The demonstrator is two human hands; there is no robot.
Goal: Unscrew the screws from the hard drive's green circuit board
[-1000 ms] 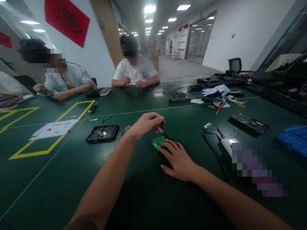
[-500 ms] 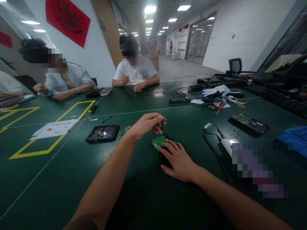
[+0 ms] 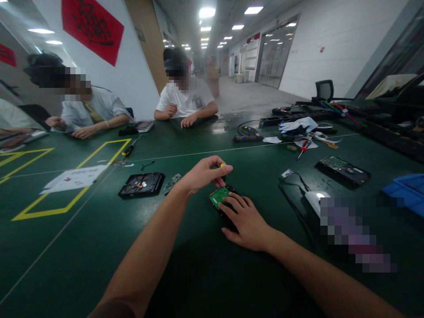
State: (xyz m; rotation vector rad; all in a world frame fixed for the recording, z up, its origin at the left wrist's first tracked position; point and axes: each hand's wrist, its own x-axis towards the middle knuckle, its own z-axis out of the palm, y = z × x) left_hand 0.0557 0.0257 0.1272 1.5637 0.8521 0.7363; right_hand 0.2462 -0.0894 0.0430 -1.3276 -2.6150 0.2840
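A hard drive point(image 3: 218, 197) with a green circuit board lies in front of me, partly covered by my right hand point(image 3: 247, 221). That hand's fingers rest across the board, and its thumb is at the near side, holding the drive against the table. Above the far end of the drive, my left hand point(image 3: 210, 173) is closed around a small screwdriver point(image 3: 223, 166) with a yellow and black handle. The handle stands roughly upright; its tip is hidden from view. Left of my left forearm are an opened black drive case point(image 3: 141, 184) and a loose circuit board point(image 3: 172, 183).
Another hard drive point(image 3: 343, 171) lies right, near a blue tray point(image 3: 406, 192). A cable point(image 3: 296, 216) runs to a white device point(image 3: 318, 196). Farther back are a red screwdriver point(image 3: 304, 149), gloves point(image 3: 298, 126) and an electric screwdriver point(image 3: 248, 138). Two people sit across the green table.
The fingers of my left hand have shifted on the screwdriver, and its handle now stands more upright over the drive. My right hand and the drive stay in place.
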